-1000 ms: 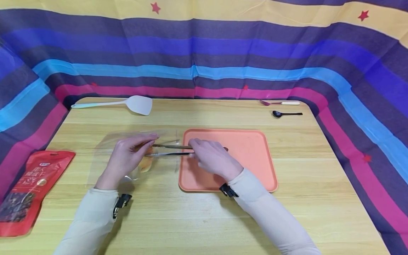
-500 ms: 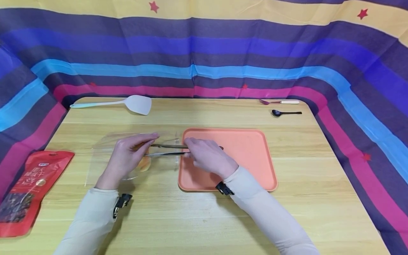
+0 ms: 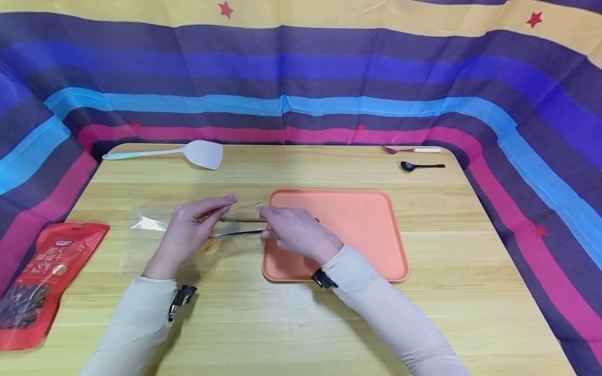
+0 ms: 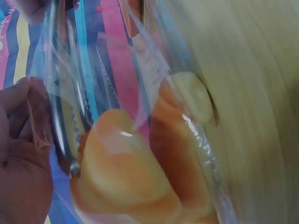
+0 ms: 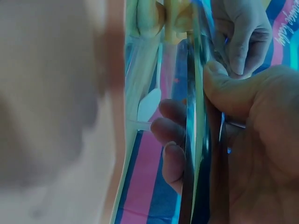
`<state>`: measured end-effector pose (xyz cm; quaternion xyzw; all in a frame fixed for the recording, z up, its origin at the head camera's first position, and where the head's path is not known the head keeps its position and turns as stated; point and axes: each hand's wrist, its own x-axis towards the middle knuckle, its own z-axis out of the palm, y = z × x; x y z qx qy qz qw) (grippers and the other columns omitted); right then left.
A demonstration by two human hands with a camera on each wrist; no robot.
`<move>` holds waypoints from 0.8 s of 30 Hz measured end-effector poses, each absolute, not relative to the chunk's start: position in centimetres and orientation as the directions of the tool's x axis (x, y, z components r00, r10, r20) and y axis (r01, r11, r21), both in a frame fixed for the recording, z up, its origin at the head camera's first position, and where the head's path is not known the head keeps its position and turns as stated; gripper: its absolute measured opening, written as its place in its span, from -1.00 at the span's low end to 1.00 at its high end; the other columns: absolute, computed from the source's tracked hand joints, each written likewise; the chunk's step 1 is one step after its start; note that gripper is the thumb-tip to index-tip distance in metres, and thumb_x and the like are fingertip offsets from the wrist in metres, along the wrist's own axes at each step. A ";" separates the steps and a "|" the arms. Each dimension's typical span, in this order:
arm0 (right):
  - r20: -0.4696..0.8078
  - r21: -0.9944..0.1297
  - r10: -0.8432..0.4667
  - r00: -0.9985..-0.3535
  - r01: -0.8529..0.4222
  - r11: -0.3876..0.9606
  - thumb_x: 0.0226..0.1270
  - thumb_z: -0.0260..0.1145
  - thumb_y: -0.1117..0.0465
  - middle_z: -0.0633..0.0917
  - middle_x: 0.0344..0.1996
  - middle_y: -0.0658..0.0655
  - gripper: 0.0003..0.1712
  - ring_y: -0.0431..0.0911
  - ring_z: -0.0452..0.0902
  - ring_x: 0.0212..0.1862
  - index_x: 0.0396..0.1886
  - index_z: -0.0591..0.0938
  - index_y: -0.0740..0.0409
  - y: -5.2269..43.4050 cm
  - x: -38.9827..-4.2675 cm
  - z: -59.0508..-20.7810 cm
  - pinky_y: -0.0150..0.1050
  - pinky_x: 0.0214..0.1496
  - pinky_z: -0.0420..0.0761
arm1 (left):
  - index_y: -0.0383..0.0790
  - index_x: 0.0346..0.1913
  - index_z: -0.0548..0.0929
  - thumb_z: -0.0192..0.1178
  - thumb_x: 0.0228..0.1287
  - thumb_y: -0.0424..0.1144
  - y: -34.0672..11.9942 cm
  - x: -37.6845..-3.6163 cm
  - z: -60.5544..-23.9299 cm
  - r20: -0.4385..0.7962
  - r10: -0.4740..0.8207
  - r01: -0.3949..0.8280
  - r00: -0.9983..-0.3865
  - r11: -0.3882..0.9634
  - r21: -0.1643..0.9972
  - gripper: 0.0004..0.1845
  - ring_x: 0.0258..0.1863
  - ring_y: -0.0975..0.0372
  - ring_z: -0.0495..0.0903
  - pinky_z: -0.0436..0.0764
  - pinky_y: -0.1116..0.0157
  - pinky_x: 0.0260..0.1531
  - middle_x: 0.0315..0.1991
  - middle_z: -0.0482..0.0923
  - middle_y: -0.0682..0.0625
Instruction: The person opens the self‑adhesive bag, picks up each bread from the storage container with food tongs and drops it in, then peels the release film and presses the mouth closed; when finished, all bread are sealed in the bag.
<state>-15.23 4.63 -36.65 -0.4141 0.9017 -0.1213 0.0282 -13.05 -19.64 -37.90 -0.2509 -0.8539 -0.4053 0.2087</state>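
Observation:
My left hand [image 3: 188, 224] pinches the open edge of a clear plastic bag [image 3: 150, 224] lying on the left-centre of the table. Several golden bread rolls [image 4: 124, 163] are in the bag, seen close up in the left wrist view and partly hidden by my left hand in the head view. Metal tongs [image 4: 57, 107] are gripped by my right hand [image 3: 301, 232], over the left part of the tray. Their toothed ends reach inside the bag, right beside a roll, with the arms apart.
A pink tray [image 3: 362, 235] sits right of the bag. A red food pouch [image 3: 44, 282] lies at the left edge. Along the back are a white spatula [image 3: 204, 155], a fork [image 3: 425, 150] and a black spoon [image 3: 409, 166]. A striped cloth [image 3: 329, 68] hangs behind the table.
My right hand has moved left with the tongs, taking their ends deeper into the bag, and the tong arms have spread apart. The bag has shifted slightly; my left hand stays nearly still.

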 end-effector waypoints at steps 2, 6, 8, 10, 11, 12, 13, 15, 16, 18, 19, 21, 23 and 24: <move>0.038 -0.246 -0.758 -0.651 -0.741 0.624 0.44 0.27 0.04 0.56 -0.28 -0.08 -0.69 -0.16 0.54 -0.29 0.01 0.50 0.11 4.6 -15.2 -36.6 -0.22 -0.36 0.61 | -0.30 -0.05 0.76 0.31 0.16 -0.60 -19.7 -13.0 -37.9 0.559 0.259 0.595 -0.788 0.553 0.582 -0.69 -0.07 0.38 0.64 0.57 0.53 -0.10 -0.04 0.70 -0.02; 0.032 -0.266 -0.756 -0.654 -0.734 0.625 0.43 0.29 0.02 0.53 -0.30 -0.09 -0.68 -0.19 0.49 -0.32 0.01 0.52 0.10 4.9 -15.2 -36.5 -0.26 -0.33 0.58 | -0.31 -0.05 0.75 0.31 0.16 -0.61 -19.8 -13.0 -38.0 0.557 0.250 0.589 -0.792 0.554 0.588 -0.69 -0.05 0.37 0.63 0.58 0.51 -0.10 -0.04 0.70 -0.04; 0.033 -0.288 -0.753 -0.657 -0.728 0.622 0.42 0.30 0.02 0.51 -0.33 -0.09 -0.70 -0.21 0.44 -0.35 -0.02 0.54 0.09 5.1 -15.2 -36.4 -0.28 -0.34 0.55 | -0.32 -0.05 0.75 0.31 0.16 -0.61 -19.9 -13.1 -38.0 0.559 0.241 0.586 -0.793 0.551 0.594 -0.69 -0.06 0.36 0.64 0.59 0.51 -0.11 -0.04 0.70 -0.05; 0.033 -0.309 -0.750 -0.660 -0.721 0.621 0.42 0.29 0.01 0.49 -0.35 -0.10 -0.73 -0.21 0.43 -0.38 -0.07 0.55 0.08 5.5 -15.2 -36.2 -0.29 -0.36 0.52 | -0.32 -0.05 0.75 0.31 0.16 -0.62 -19.9 -13.1 -38.0 0.564 0.234 0.586 -0.792 0.549 0.596 -0.69 -0.06 0.33 0.65 0.58 0.51 -0.10 -0.05 0.70 -0.07; 0.031 -0.321 -0.749 -0.662 -0.716 0.620 0.43 0.29 0.01 0.49 -0.35 -0.10 -0.73 -0.21 0.43 -0.38 -0.08 0.55 0.08 5.6 -15.2 -36.1 -0.30 -0.36 0.52 | -0.33 -0.05 0.75 0.31 0.16 -0.62 -20.0 -13.1 -37.9 0.566 0.231 0.586 -0.792 0.549 0.596 -0.69 -0.05 0.31 0.65 0.58 0.51 -0.09 -0.05 0.70 -0.08; 0.028 -0.331 -0.747 -0.664 -0.711 0.620 0.43 0.29 0.00 0.50 -0.35 -0.09 -0.73 -0.21 0.44 -0.38 -0.09 0.56 0.08 5.8 -15.2 -36.0 -0.29 -0.36 0.52 | -0.33 -0.05 0.75 0.31 0.16 -0.61 -20.0 -13.1 -37.9 0.568 0.228 0.587 -0.791 0.549 0.596 -0.70 -0.04 0.28 0.65 0.58 0.51 -0.08 -0.05 0.70 -0.09; 0.025 -0.335 -0.745 -0.667 -0.707 0.622 0.43 0.28 0.00 0.51 -0.33 -0.09 -0.72 -0.22 0.45 -0.37 -0.07 0.56 0.08 6.0 -15.2 -35.9 -0.30 -0.34 0.52 | -0.33 -0.06 0.75 0.31 0.17 -0.61 -20.0 -13.1 -37.8 0.567 0.227 0.585 -0.792 0.550 0.596 -0.70 -0.04 0.26 0.65 0.57 0.51 -0.06 -0.05 0.70 -0.08; 0.018 -0.338 -0.739 -0.674 -0.699 0.630 0.43 0.28 0.00 0.56 -0.28 -0.07 -0.69 -0.23 0.50 -0.32 0.00 0.57 0.08 6.4 -15.2 -35.7 -0.30 -0.29 0.55 | -0.34 -0.07 0.76 0.30 0.17 -0.61 -20.0 -13.1 -37.7 0.564 0.227 0.582 -0.794 0.554 0.596 -0.72 -0.01 0.23 0.65 0.56 0.51 -0.04 -0.04 0.70 -0.09; 0.017 -0.337 -0.737 -0.676 -0.698 0.632 0.43 0.29 0.00 0.58 -0.24 -0.06 -0.66 -0.23 0.53 -0.28 0.05 0.57 0.08 6.6 -15.2 -35.6 -0.29 -0.26 0.57 | -0.34 -0.07 0.76 0.30 0.18 -0.60 -20.0 -13.1 -37.7 0.561 0.227 0.578 -0.796 0.558 0.595 -0.73 -0.01 0.22 0.65 0.55 0.51 -0.04 -0.04 0.70 -0.08; 0.016 -0.327 -0.727 -0.686 -0.691 0.645 0.42 0.29 0.01 0.62 -0.18 -0.05 -0.61 -0.23 0.56 -0.22 0.13 0.56 0.07 7.0 -15.3 -35.5 -0.29 -0.21 0.58 | -0.33 -0.07 0.76 0.30 0.19 -0.59 -20.1 -13.1 -37.7 0.553 0.229 0.571 -0.801 0.566 0.594 -0.73 0.00 0.23 0.64 0.55 0.51 -0.04 -0.03 0.70 -0.07; 0.017 -0.322 -0.723 -0.691 -0.688 0.650 0.42 0.29 0.01 0.63 -0.15 -0.05 -0.59 -0.24 0.56 -0.19 0.16 0.55 0.07 7.3 -15.3 -35.4 -0.29 -0.18 0.59 | -0.32 -0.06 0.76 0.30 0.19 -0.59 -20.1 -13.1 -37.6 0.548 0.229 0.567 -0.805 0.569 0.595 -0.72 0.00 0.24 0.64 0.55 0.52 -0.04 -0.03 0.70 -0.06; 0.016 -0.320 -0.711 -0.703 -0.678 0.662 0.41 0.30 0.01 0.63 -0.15 -0.06 -0.58 -0.24 0.56 -0.20 0.17 0.54 0.06 7.9 -15.3 -35.2 -0.29 -0.19 0.58 | -0.31 -0.05 0.75 0.29 0.20 -0.59 -20.2 -13.1 -37.6 0.543 0.229 0.564 -0.808 0.570 0.598 -0.72 0.01 0.25 0.63 0.54 0.52 -0.03 -0.03 0.70 -0.05; 0.020 -0.319 -0.700 -0.714 -0.668 0.672 0.40 0.32 0.00 0.63 -0.17 -0.07 -0.59 -0.24 0.54 -0.24 0.14 0.55 0.06 8.6 -15.2 -34.9 -0.30 -0.21 0.57 | -0.30 -0.04 0.75 0.29 0.20 -0.59 -20.2 -13.0 -37.6 0.541 0.229 0.563 -0.809 0.566 0.602 -0.71 0.02 0.25 0.63 0.54 0.52 -0.03 -0.03 0.70 -0.06; 0.022 -0.318 -0.695 -0.719 -0.664 0.677 0.39 0.32 0.00 0.62 -0.18 -0.08 -0.60 -0.25 0.53 -0.26 0.12 0.56 0.05 9.0 -15.2 -34.8 -0.30 -0.23 0.57 | -0.30 -0.04 0.75 0.28 0.21 -0.60 -20.2 -13.0 -37.5 0.541 0.229 0.563 -0.809 0.563 0.605 -0.71 0.02 0.25 0.63 0.54 0.52 -0.03 -0.03 0.70 -0.05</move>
